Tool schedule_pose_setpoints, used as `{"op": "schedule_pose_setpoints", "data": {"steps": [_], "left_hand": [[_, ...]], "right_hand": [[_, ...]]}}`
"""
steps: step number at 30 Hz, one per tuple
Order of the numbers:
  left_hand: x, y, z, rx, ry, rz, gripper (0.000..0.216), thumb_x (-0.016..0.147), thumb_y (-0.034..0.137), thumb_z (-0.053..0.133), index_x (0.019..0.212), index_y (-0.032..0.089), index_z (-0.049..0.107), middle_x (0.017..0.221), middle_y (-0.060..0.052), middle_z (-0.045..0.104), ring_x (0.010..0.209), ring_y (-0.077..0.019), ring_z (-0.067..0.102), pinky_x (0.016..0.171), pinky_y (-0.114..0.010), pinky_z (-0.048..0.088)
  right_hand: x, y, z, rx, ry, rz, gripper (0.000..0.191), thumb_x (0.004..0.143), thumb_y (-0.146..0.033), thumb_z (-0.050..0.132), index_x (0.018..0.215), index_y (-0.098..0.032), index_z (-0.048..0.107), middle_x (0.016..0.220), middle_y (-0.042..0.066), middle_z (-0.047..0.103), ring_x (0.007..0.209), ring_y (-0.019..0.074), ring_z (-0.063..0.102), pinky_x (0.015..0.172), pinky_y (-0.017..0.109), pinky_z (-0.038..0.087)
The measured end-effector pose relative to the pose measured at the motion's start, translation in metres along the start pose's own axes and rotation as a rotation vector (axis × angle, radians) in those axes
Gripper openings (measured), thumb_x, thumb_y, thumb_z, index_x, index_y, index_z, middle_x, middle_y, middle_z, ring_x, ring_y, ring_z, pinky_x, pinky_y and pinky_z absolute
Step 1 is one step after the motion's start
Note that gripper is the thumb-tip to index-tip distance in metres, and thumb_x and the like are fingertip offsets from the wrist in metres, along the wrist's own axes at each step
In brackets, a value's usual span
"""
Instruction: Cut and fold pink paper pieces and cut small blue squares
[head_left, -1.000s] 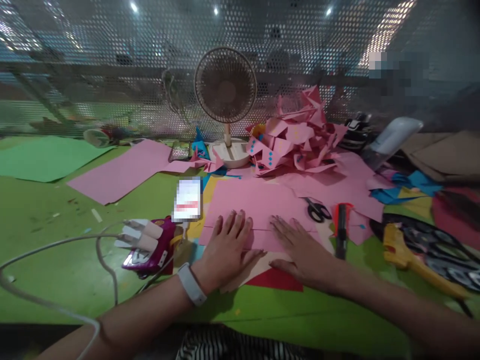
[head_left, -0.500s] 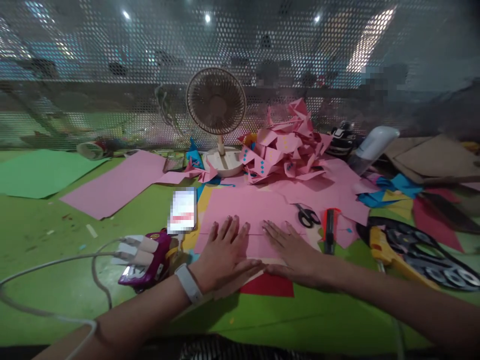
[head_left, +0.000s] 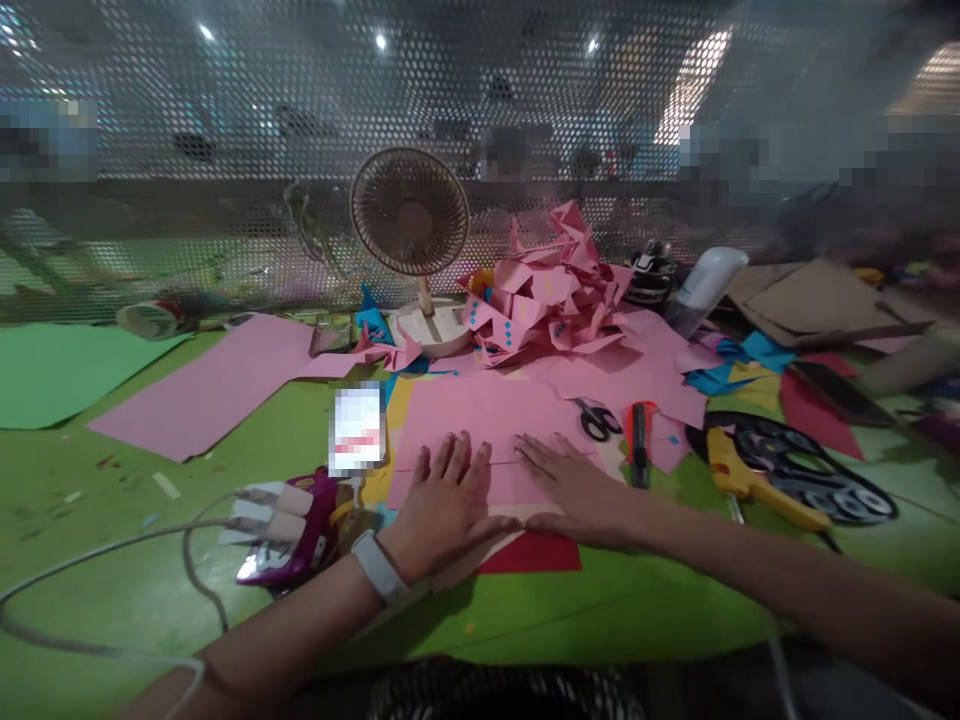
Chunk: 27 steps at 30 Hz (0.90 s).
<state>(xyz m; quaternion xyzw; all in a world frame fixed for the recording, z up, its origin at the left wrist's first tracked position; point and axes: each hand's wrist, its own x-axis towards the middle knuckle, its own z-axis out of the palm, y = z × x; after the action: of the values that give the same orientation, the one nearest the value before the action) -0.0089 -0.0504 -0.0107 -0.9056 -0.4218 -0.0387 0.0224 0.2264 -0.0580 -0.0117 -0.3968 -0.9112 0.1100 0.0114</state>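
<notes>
Both palms lie flat on a pink sheet of paper (head_left: 480,410), in the middle of the green table. My left hand (head_left: 444,500), with a pale band on its wrist, has its fingers spread over the sheet's left part. Opposite it, my right hand (head_left: 574,492) rests open on the right part, fingers stretched forward. The two thumbs nearly meet at the near edge. A line, a fold or an edge, crosses the pink paper under the fingertips. Red paper (head_left: 532,554) shows below the thumbs, and yellow paper (head_left: 384,485) sticks out at left.
Black-handled scissors (head_left: 598,422) and a utility knife (head_left: 639,445) lie right of the sheet, a yellow glue gun (head_left: 739,470) beyond. A phone (head_left: 357,430) and purple power strip (head_left: 296,540) with cables sit left. Behind stand a fan (head_left: 410,212) and a pile of folded pink paper (head_left: 551,290).
The camera view has turned slightly to the right, so the background things appear shifted left. Both hands stay flat on the pink paper in nearly the same place.
</notes>
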Motion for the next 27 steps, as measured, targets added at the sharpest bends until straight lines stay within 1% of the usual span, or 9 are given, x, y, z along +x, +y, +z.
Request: {"op": "schedule_pose_setpoints", "data": {"steps": [3, 5, 7, 9, 13, 16, 21, 24, 27], "left_hand": [[0.0, 0.0, 0.002, 0.019, 0.024, -0.008, 0.085, 0.077, 0.074, 0.022, 0.14, 0.016, 0.026, 0.143, -0.019, 0.028, 0.131, -0.0385, 0.022, 0.1, -0.058, 0.02], [-0.001, 0.0, 0.004, 0.026, 0.041, -0.017, 0.086, 0.077, 0.075, 0.022, 0.14, 0.016, 0.028, 0.143, -0.019, 0.028, 0.131, -0.0389, 0.022, 0.101, -0.058, 0.019], [-0.002, 0.001, 0.006, 0.022, 0.041, -0.025, 0.087, 0.076, 0.075, 0.022, 0.14, 0.015, 0.028, 0.144, -0.019, 0.028, 0.131, -0.0392, 0.021, 0.101, -0.058, 0.018], [-0.002, 0.001, 0.007, 0.012, 0.034, -0.033, 0.087, 0.076, 0.075, 0.022, 0.14, 0.016, 0.028, 0.144, -0.019, 0.028, 0.131, -0.0396, 0.021, 0.101, -0.059, 0.017], [-0.002, 0.0, 0.008, -0.023, 0.032, -0.04, 0.086, 0.077, 0.075, 0.02, 0.141, 0.017, 0.026, 0.145, -0.017, 0.025, 0.132, -0.0388, 0.019, 0.102, -0.059, 0.015], [0.0, -0.005, 0.009, -0.047, 0.037, -0.043, 0.083, 0.078, 0.073, 0.019, 0.141, 0.019, 0.024, 0.146, -0.015, 0.024, 0.133, -0.0361, 0.017, 0.104, -0.056, 0.013], [0.014, -0.015, 0.011, -0.068, 0.07, -0.065, 0.079, 0.079, 0.072, 0.022, 0.141, 0.023, 0.024, 0.147, -0.01, 0.025, 0.135, -0.0318, 0.015, 0.106, -0.053, 0.008], [0.024, -0.018, 0.011, -0.06, 0.085, -0.069, 0.078, 0.08, 0.071, 0.021, 0.14, 0.021, 0.028, 0.146, -0.011, 0.027, 0.135, -0.0307, 0.016, 0.107, -0.052, 0.006], [0.029, -0.018, 0.011, -0.065, 0.061, -0.057, 0.081, 0.081, 0.071, 0.019, 0.14, 0.016, 0.027, 0.146, -0.013, 0.027, 0.134, -0.0301, 0.019, 0.107, -0.05, 0.01]], "right_hand": [[0.003, -0.002, -0.002, -0.056, -0.034, -0.019, 0.086, 0.083, -0.068, 0.025, 0.143, -0.007, 0.015, 0.148, 0.019, 0.011, 0.137, 0.029, 0.009, 0.109, 0.052, 0.002], [0.004, -0.005, -0.004, -0.056, -0.071, -0.007, 0.092, 0.08, -0.071, 0.026, 0.142, -0.003, 0.015, 0.147, 0.021, 0.01, 0.136, 0.0302, 0.009, 0.11, 0.05, 0.005], [0.004, -0.008, -0.005, -0.046, -0.081, 0.019, 0.096, 0.079, -0.072, 0.028, 0.142, -0.002, 0.012, 0.147, 0.022, 0.008, 0.137, 0.0301, 0.007, 0.11, 0.047, 0.009], [0.003, -0.012, -0.004, -0.042, -0.06, 0.036, 0.095, 0.08, -0.071, 0.028, 0.143, -0.003, 0.009, 0.148, 0.021, 0.007, 0.137, 0.029, 0.005, 0.111, 0.045, 0.009], [-0.001, -0.013, 0.004, -0.053, 0.008, 0.046, 0.085, 0.084, -0.065, 0.025, 0.144, -0.008, 0.006, 0.149, 0.016, 0.005, 0.137, 0.026, 0.002, 0.111, 0.045, 0.007], [0.002, -0.006, 0.009, -0.065, 0.024, 0.035, 0.081, 0.086, -0.063, 0.024, 0.144, -0.01, 0.004, 0.15, 0.014, 0.004, 0.138, 0.0245, 0.002, 0.111, 0.045, 0.006], [0.019, 0.013, 0.012, -0.082, 0.032, 0.024, 0.081, 0.086, -0.063, 0.024, 0.144, -0.009, 0.007, 0.149, 0.016, 0.009, 0.137, 0.0247, 0.004, 0.111, 0.046, 0.007], [0.027, 0.023, 0.013, -0.091, 0.055, 0.019, 0.08, 0.086, -0.062, 0.024, 0.144, -0.008, 0.011, 0.149, 0.016, 0.011, 0.137, 0.0253, 0.005, 0.111, 0.046, 0.008], [0.03, 0.028, 0.014, -0.088, 0.079, 0.0, 0.079, 0.086, -0.062, 0.024, 0.144, -0.009, 0.011, 0.149, 0.015, 0.011, 0.137, 0.0252, 0.005, 0.111, 0.047, 0.009]]}}
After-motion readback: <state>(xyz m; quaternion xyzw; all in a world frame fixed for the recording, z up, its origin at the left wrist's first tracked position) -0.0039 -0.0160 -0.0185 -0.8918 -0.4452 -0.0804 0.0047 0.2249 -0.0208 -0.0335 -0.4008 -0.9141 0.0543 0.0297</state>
